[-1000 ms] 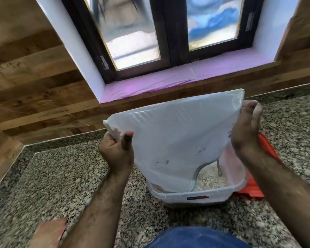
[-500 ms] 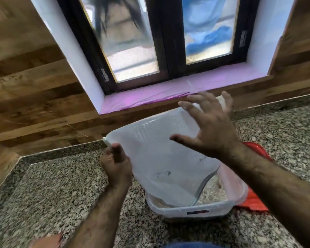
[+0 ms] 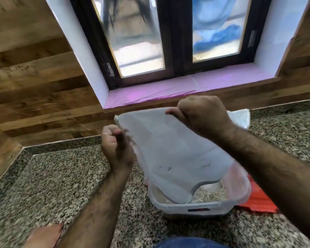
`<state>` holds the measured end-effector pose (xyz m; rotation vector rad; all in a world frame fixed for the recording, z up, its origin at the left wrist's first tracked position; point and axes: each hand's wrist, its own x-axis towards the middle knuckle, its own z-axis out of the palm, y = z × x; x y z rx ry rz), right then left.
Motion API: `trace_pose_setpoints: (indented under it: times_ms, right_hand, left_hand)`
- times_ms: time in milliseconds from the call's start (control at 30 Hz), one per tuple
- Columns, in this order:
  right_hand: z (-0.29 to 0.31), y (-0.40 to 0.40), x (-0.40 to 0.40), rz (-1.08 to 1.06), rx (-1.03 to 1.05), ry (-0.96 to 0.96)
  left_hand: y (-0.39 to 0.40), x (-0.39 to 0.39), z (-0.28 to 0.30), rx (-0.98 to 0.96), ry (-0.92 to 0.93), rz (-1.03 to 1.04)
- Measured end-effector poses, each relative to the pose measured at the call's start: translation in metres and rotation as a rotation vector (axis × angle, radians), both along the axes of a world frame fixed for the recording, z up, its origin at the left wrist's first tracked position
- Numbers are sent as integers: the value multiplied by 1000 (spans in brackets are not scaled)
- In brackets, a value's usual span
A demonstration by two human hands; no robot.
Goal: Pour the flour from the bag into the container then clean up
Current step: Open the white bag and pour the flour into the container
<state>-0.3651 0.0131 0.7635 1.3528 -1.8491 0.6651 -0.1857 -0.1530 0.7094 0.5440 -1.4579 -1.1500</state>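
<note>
Emptying the bag (image 3: 170,145): its upturned base is gripped by the left hand (image 3: 117,149) at 9 o'clock and the right hand (image 3: 202,115) at 12, mouth inside the container (image 3: 195,208) on the tabletop (image 3: 61,176). If shaken hard, flour could be thrown over the rim.

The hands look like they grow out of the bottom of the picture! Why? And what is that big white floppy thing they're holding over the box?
The camera sits on the person's head and looks down, so you see their own arms reaching forward, as if they were yours. The white floppy thing is a flour bag, tipped mouth-down into a clear plastic container that stands on a speckled stone counter. The left hand grips the bag's left edge, and the right hand pinches its top edge. Pale flour already lies in the container. Something red peeks out beside the container; I cannot tell what it is. Behind everything is a window.
</note>
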Motion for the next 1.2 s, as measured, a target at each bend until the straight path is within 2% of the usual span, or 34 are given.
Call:
trace_pose_setpoints:
  times_ms: [133, 233, 300, 433, 533, 600, 700, 800, 867, 933, 1033, 1067, 1133, 1200]
  right_hand:
    - [9, 3, -7, -18, -40, 53]
    - [-4, 2, -3, 9, -57, 127]
    - [-10, 3, -2, 30, -76, 161]
    - [-17, 7, -3, 57, -137, 211]
    - [-24, 9, -4, 46, -170, 209]
    - [-27, 9, -5, 31, -180, 200]
    - [-31, 9, -5, 19, -204, 193]
    - [-32, 9, -6, 1, -215, 186]
    - [-32, 9, -7, -13, -215, 173]
    - [-33, 9, -7, -18, -221, 165]
    - [-34, 9, -7, -14, -223, 171]
    - [-34, 10, -7, -17, -222, 170]
    - [-33, 11, -7, -23, -220, 165]
    - [-34, 11, -7, -27, -224, 166]
  left_hand:
    - [0, 8, 17, -85, 55, -3]
    - [8, 12, 22, -202, -161, -155]
    - [11, 13, 27, -174, -256, -318]
    - [15, 16, 31, -180, -75, -221]
    - [28, 16, 36, 80, -31, -450]
    - [33, 18, 34, 160, -62, -398]
    - [36, 17, 21, 126, 14, -224]
    - [59, 16, 15, 135, -101, -383]
    - [62, 19, 11, 160, -142, -366]
    - [59, 20, 7, 218, -94, -310]
    - [63, 22, 4, 134, -170, -463]
    - [63, 23, 3, 94, -213, -440]
    - [63, 27, 4, 150, -186, -360]
    - [60, 28, 7, 160, -199, -445]
